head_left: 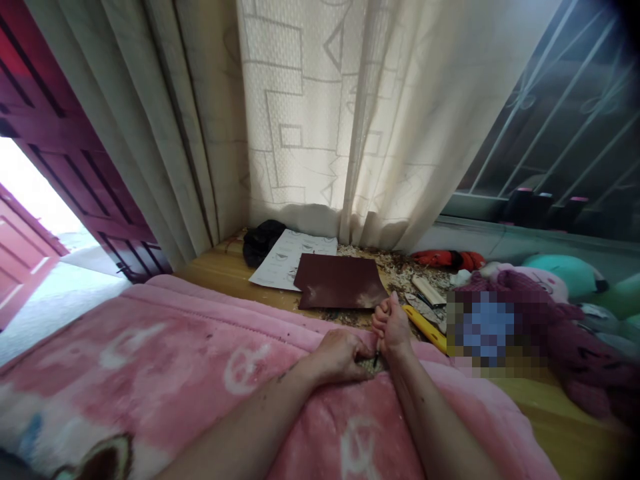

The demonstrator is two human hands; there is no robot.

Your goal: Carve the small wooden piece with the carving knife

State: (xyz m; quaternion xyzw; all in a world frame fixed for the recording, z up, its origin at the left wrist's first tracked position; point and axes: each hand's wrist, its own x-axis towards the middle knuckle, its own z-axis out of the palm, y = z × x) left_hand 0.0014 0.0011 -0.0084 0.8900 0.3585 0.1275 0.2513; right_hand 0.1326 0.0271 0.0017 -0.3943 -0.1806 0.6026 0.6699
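Observation:
My left hand [343,353] rests on the pink blanket with its fingers closed on a small piece with a beige, rough surface [370,365]. Close against it on the right is my right hand [393,327], its fingers curled in and its thumb side up. A thin dark tip [377,355] shows between the two hands, below the right fist; the rest of that slim tool is hidden. Just right of the right hand lies a yellow-handled tool [425,329], perhaps a cutter. A dark brown sheet [340,281] lies beyond both hands.
A pink blanket [190,373] covers the near area. On the wooden surface [215,270] are a white printed sheet [280,260], a black bag [263,241], scattered shavings [400,263], a cream bar [429,291] and a red item [447,259]. Plush toys [560,277] lie right; curtains [300,133] hang behind.

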